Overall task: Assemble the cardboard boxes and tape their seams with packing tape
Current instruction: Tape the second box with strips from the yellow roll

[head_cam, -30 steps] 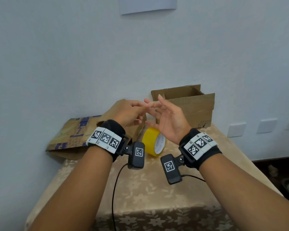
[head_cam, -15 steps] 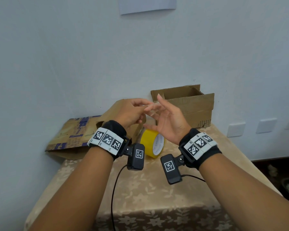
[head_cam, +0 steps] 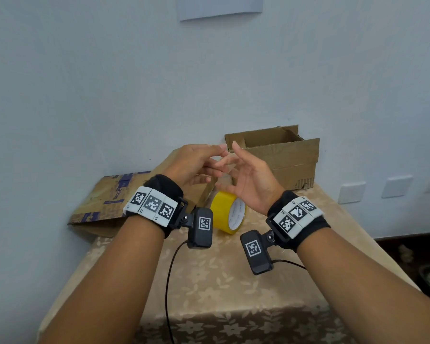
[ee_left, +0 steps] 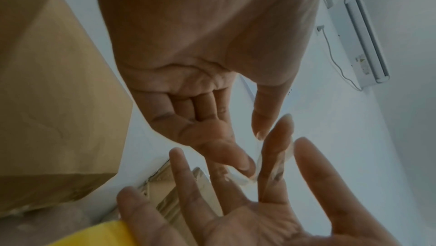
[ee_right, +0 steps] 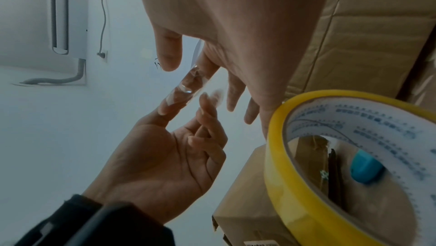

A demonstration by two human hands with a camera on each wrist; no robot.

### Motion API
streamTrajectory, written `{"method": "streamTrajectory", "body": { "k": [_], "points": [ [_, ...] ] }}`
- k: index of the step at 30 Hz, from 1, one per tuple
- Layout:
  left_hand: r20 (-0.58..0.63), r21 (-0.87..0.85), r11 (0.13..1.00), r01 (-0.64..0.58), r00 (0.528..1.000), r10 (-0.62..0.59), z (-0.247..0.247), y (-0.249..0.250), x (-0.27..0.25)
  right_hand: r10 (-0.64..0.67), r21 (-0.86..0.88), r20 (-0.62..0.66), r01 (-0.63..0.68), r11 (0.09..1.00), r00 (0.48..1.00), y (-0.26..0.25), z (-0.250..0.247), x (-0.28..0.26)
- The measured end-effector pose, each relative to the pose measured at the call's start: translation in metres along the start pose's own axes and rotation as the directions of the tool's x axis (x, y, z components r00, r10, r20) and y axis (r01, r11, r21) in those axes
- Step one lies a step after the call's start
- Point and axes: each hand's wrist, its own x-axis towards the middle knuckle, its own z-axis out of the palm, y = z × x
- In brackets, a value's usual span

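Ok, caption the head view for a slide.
Both hands, left and right, fiddle together above a yellow tape roll.

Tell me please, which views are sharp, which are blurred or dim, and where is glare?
Head view: evenly lit and sharp, straight edges bowed by the wide lens. Left wrist view: dim, soft; the yellow tape roll is a blur at the bottom edge. Right wrist view: glare glints on the clear tape strip stuck to a finger; one fingertip is motion-blurred.
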Motion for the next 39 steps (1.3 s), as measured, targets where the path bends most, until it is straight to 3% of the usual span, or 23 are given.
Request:
{"method": "streamTrajectory", "body": {
  "k": [8, 14, 19, 31, 39],
  "points": [
    [-0.033, -0.109, 0.994, -0.029, 0.999, 0.025, -0.0051, 0.001, 0.001, -0.007, -0.073, 0.006, 0.007, 0.997, 1.0, -0.0002, -0.0001, -0.0003],
    [-0.017, 0.062, 0.988, 0.143, 0.99, -0.142, -0.007, 0.0032, 0.001, -0.03, -0.107, -0.013, 0.029, 0.994, 0.999, -0.0032, 0.0033, -0.0042],
    [0.029, 0.094, 0.983, 0.156, 0.987, -0.16, -0.0051, 0.0031, 0.0028, -0.052, -0.159, -0.019, 0.048, 0.986, 0.998, 0.0009, 0.0027, -0.0014],
    [0.038, -0.147, 0.972, 0.185, 0.983, -0.182, -0.0038, 0.0048, -0.0012, -0.05, -0.177, -0.022, 0.045, 0.983, 0.999, -0.0023, 0.0051, -0.0049],
    [-0.046, -0.291, 0.947, 0.138, 0.986, -0.158, 0.0014, 0.0062, -0.0001, -0.042, -0.188, -0.008, 0.04, 0.981, 0.999, 0.0009, 0.0023, -0.0016]
  ]
}}
